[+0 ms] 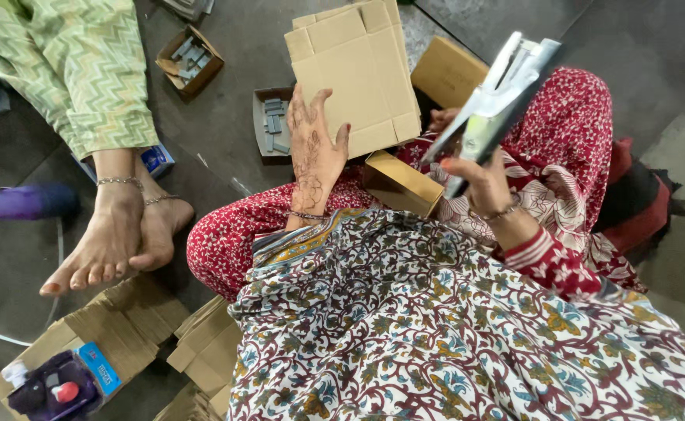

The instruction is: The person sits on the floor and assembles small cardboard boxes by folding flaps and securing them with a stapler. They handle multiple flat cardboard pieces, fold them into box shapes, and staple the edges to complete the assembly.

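From my remote seat, starting at the left edge of the floor (225,117), I see another person's bare feet (116,234) resting beside an opened carton (85,351) that holds a purple gadget and a small blue pack. Farther up the floor sit two shallow trays of grey metal strips (190,58), one of them (272,125) just beside my left hand.

My left hand (314,152) is spread open, fingers splayed and flat against the lower left part of a flat cardboard blank (358,70), steadying it upright over my lap; it clamps nothing. Below the blank a small folded brown box (401,183) rests against my knee, and another closed brown box (448,70) lies behind it, so I judge that some boxes are already made up while the blank in hand is still flat and unfolded.

My right hand (487,183) is closed around the handle of a grey metal stapler (498,86), lifted clear of the blank and not touching it. A stack of flat cardboard (202,343) by my left hip suggests more blanks remain.
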The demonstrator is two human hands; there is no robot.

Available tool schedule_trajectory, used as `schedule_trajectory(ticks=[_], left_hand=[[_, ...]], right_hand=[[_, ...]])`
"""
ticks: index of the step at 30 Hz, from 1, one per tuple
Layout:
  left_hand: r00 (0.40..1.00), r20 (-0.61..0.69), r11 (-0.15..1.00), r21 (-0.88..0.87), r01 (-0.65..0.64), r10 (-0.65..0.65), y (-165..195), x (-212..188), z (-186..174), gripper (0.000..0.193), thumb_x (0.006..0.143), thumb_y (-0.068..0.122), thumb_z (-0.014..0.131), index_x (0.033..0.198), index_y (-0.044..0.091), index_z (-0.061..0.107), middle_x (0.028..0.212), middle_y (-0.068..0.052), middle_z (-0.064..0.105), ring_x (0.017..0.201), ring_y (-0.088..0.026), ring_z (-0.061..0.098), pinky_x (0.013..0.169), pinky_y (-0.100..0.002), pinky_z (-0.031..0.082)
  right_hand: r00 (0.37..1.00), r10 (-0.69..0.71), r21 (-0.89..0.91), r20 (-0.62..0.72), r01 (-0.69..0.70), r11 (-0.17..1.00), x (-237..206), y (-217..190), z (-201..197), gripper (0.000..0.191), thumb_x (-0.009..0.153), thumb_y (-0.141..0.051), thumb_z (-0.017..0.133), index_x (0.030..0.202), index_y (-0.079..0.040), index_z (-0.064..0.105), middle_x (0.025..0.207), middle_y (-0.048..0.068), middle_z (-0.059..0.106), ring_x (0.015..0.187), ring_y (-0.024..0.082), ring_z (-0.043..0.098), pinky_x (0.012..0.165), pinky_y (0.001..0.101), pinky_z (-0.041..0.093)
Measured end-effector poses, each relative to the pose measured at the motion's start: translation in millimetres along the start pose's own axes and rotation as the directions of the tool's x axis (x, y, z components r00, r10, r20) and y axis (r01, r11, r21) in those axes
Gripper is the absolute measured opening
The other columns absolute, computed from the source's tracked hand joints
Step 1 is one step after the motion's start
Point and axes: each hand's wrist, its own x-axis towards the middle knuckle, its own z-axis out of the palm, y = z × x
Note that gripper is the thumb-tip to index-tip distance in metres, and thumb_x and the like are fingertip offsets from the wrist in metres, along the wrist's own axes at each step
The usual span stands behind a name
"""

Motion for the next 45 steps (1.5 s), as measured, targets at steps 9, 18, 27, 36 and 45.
schedule_trajectory(ticks=[9,18,27,36,45], left_hand=[[0.964,0.213,0.975,0.187,0.12,-0.159,-1.6,1.2,23.9,0.084,0.078,0.03,0.081,0.15,0.015,0.041,0.155,-0.035,0.022,0.146,-0.05,0.029,0.117,-0.054,0.031],[0.979,-0.187,0.996,-0.032,-0.088,0.081,29.3,-2.5,27.0,0.068,0.084,0.013,0.079,0.143,0.017,0.047,0.157,-0.027,0.031,0.143,-0.04,0.04,0.116,-0.044,0.046],[0.903,-0.198,-0.022,-0.975,-0.223,-0.38,-3.6,14.6,-36.4,0.053,0.093,-0.002,0.066,0.142,0.009,0.05,0.129,-0.005,0.067,0.118,-0.02,0.064,0.104,-0.033,0.053],[0.883,-0.425,0.402,-0.787,-0.469,0.197,1.8,15.7,-56.7,0.011,0.081,0.004,0.078,0.088,0.008,0.072,0.104,-0.002,0.068,0.12,-0.02,0.062,0.128,-0.042,0.038],[0.984,-0.002,0.505,-0.858,0.089,-0.177,2.9,9.0,-40.2,0.024,0.095,0.0,0.075,0.117,0.002,0.067,0.101,-0.003,0.072,0.093,-0.011,0.066,0.087,-0.032,0.053]], right_hand=[[0.979,0.203,-0.044,0.019,-0.202,0.978,75.7,85.3,-7.6,0.053,0.077,-0.015,0.073,0.126,-0.002,0.059,0.108,0.006,0.067,0.096,0.015,0.065,0.085,0.0296,0.055],[0.948,0.315,-0.119,-0.037,-0.317,0.941,76.5,73.3,-14.2,0.046,0.081,-0.017,0.07,0.123,-0.001,0.06,0.099,0.005,0.065,0.089,0.016,0.066,0.082,0.0297,0.056],[0.977,0.207,-0.231,-0.041,-0.211,0.95,93.4,44.6,-10.3,0.061,0.068,-0.01,0.063,0.127,-0.001,0.049,0.118,0.015,0.067,0.104,0.025,0.069,0.085,0.0386,0.058],[0.952,-0.161,-0.873,0.26,0.303,0.384,110.7,44.6,17.5,0.072,0.082,-0.014,0.072,0.146,-0.005,0.04,0.136,0.015,0.058,0.121,0.026,0.06,0.102,0.0411,0.051],[0.966,-0.159,0.128,0.205,0.135,0.983,81.7,6.3,-15.8,0.074,0.097,-0.01,0.073,0.159,-0.01,0.033,0.148,0.009,0.053,0.133,0.021,0.056,0.115,0.0381,0.046]])
